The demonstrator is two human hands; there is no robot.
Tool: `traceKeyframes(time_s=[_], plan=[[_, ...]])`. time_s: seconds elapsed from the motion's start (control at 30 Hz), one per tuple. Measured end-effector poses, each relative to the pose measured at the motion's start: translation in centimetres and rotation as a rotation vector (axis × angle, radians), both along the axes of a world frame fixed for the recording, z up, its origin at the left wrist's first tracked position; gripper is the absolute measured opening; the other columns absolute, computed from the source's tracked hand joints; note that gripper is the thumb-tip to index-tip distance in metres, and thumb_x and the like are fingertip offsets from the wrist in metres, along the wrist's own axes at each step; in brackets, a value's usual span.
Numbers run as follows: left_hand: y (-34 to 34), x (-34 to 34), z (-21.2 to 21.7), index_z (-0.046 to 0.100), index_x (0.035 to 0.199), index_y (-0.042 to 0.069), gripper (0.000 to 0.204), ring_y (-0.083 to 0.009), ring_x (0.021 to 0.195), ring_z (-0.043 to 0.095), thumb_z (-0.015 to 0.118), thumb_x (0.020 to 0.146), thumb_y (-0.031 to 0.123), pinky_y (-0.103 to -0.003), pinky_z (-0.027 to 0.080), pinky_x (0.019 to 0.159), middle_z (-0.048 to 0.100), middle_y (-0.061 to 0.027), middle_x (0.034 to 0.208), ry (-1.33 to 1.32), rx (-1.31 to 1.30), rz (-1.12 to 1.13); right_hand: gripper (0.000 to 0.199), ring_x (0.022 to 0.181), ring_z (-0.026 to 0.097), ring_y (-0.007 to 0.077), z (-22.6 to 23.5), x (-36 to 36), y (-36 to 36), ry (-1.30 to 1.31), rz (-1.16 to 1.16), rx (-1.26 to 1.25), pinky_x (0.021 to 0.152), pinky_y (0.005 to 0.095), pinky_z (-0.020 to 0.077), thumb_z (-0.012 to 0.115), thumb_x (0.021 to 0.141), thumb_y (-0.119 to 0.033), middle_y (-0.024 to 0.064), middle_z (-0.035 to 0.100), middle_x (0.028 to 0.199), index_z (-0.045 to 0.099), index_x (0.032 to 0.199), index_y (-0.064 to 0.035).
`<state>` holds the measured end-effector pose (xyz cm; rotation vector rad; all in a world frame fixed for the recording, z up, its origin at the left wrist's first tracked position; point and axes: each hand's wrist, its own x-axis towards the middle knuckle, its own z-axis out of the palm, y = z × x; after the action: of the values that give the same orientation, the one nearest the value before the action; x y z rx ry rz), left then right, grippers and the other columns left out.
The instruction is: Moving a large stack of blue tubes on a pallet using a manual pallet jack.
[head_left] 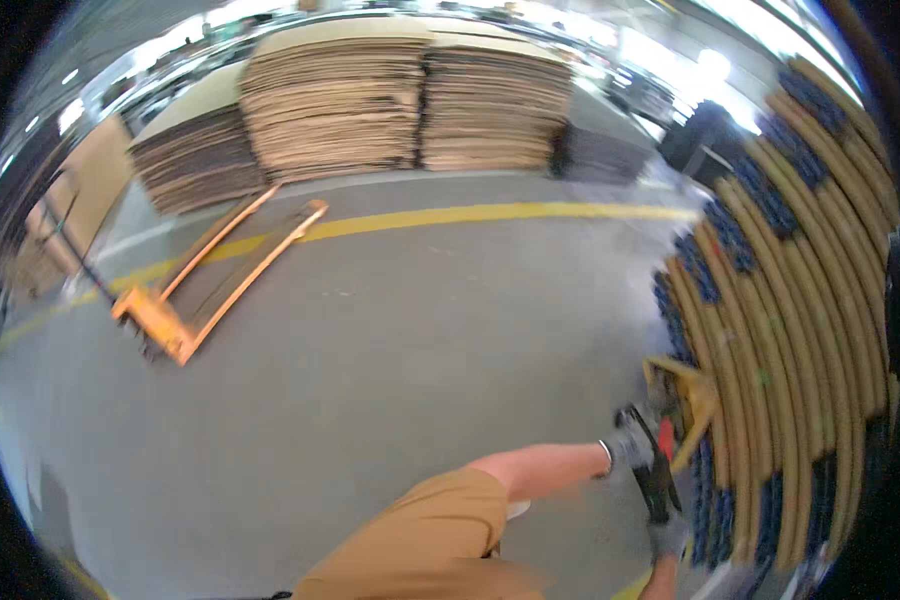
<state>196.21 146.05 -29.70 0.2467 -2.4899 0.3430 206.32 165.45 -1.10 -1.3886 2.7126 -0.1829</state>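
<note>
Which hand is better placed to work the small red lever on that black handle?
Probably the left. The grey-gloved left hand grips the black looped handle right beside the small red lever; the right hand holds its lower end, farther away.

Bright daylight from the far upper right, blown out to white glare there — soft, faint shadows on the grey floor. Motion blur throughout, worst on the cardboard stacks. Strong fisheye bending, black vignette at the corners
</note>
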Motion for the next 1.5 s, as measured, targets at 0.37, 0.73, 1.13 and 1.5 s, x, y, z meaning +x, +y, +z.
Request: traceKeyframes(time_s=[0.37, 0.73, 1.13, 1.5], plan=[[-0.1, 24.1, 24.4, 0.056, 0.095, 0.015, 0.042, -0.0280, 0.090, 0.059, 0.070, 0.065, 0.041, -0.048, 0.043, 0.072, 0.059, -0.0079, 0.090, -0.385, 0.246, -0.382, 0.036, 0.091, 0.061, 0.0295, 4.8, 10.4, 3.7, 0.098, -0.245, -0.044, 0.079, 0.0376, 0.0482, 0.063, 0.066, -0.023, 0.0092, 0.065, 0.098, 0.065, 0.101, -0.0207], [-8.6, 28.6, 29.0, 0.053, 0.112, 0.014, 0.055, -0.0285, 0.100, 0.052, 0.070, 0.064, 0.034, -0.048, 0.038, 0.086, 0.057, -0.0107, 0.101, -0.425, 0.382, -0.515, 0.030, 0.085, 0.064, 0.0283, 7.3, 11.6, -3.0, -0.045, -0.384, 0.215, 0.070, 0.0394, 0.0516, 0.054, 0.070, -0.021, 0.0088, 0.067, 0.092, 0.065, 0.097, -0.0178], [-21.8, 22.3, 27.6, 0.061, 0.076, 0.003, 0.027, -0.0292, 0.060, 0.057, 0.071, 0.063, 0.025, -0.039, 0.045, 0.058, 0.059, -0.0149, 0.065, -0.440, 0.543, -0.464, 0.016, 0.074, 0.066, 0.0269, 8.2, 9.8, -10.9, 0.042, -0.434, 0.029, 0.061, 0.0367, 0.0517, 0.065, 0.065, -0.014, 0.0090, 0.067, 0.077, 0.070, 0.079, -0.0109], [-24.1, 27.3, 29.2, 0.060, 0.080, 0.002, 0.029, -0.0275, 0.060, 0.056, 0.071, 0.066, 0.024, -0.038, 0.045, 0.055, 0.060, -0.0159, 0.068, -0.482, 0.597, -0.252, 0.015, 0.075, 0.066, 0.0273, 6.6, 10.6, -16.5, -0.030, -0.346, -0.068, 0.062, 0.0377, 0.0514, 0.064, 0.066, -0.014, 0.0098, 0.067, 0.078, 0.070, 0.079, -0.0111]])
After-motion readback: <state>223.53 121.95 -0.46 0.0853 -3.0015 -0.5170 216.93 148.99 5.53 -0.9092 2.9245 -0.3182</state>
